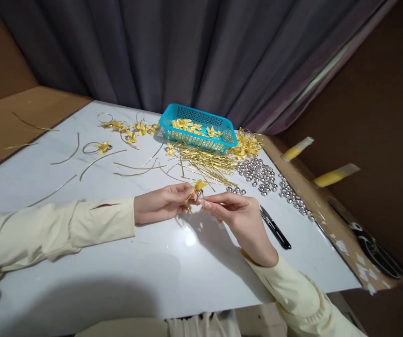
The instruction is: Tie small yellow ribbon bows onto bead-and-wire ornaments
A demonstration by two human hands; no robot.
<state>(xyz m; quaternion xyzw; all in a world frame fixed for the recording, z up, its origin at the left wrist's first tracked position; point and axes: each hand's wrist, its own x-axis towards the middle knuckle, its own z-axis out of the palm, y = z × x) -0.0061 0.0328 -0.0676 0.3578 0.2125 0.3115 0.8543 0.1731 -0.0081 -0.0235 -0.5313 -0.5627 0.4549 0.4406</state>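
Between my two hands is a yellow ribbon flower with a gold wire bent into a loop below it. My left hand pinches the flower and wire from the left. From the right, my right hand grips the wire loop between thumb and forefinger. A small silver bead seems to sit at the flower's base, partly hidden by the fingers. Just beyond my hands lies a pile of gold wires. Silver beads are scattered to the right of it.
A blue basket holding yellow flowers stands at the back. Looped flowers lie to its left, and more flowers to its right. A black tool lies by my right wrist; scissors and yellow tubes are farther right.
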